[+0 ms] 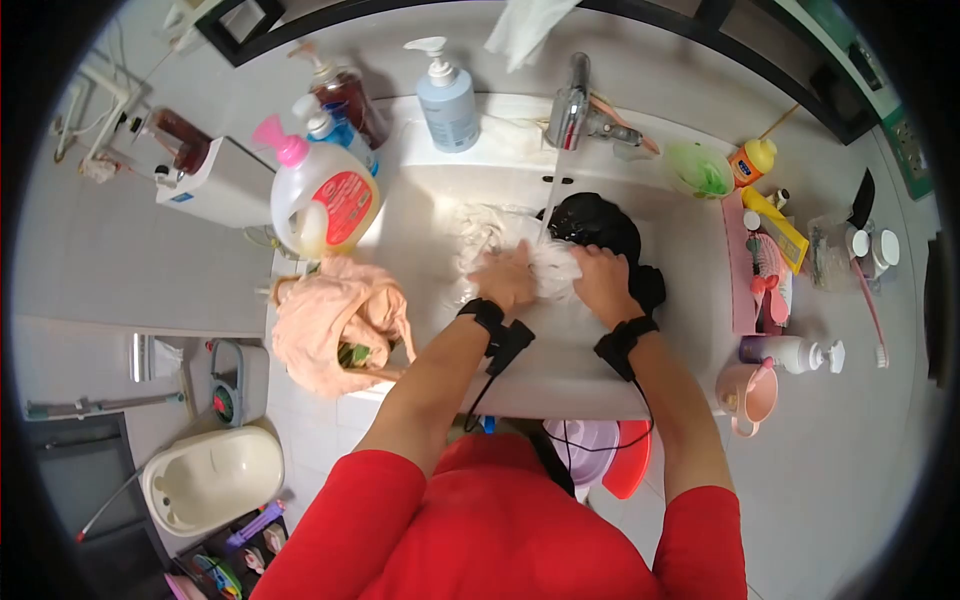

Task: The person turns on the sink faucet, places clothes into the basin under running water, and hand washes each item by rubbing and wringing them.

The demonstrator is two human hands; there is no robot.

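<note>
Both hands are down in a white sink (430,220), on a wet white cloth (487,228). My left hand (508,277) presses on the cloth, its fingers partly spread and partly sunk in the fabric. At the right end of the cloth, my right hand (605,282) has its fingers closed on the white fabric. Water runs from the chrome faucet (570,105) onto the cloth between the hands. A wet black cloth (600,220) lies in the sink behind and to the right of my right hand. Black straps with cables are on both wrists.
Left of the sink stand a detergent bottle (325,200) and a peach cloth bundle (340,320). A blue pump bottle (448,108) is on the back rim. To the right are a green-stained bowl (698,168), a pink tray (742,265) and a pink cup (748,395).
</note>
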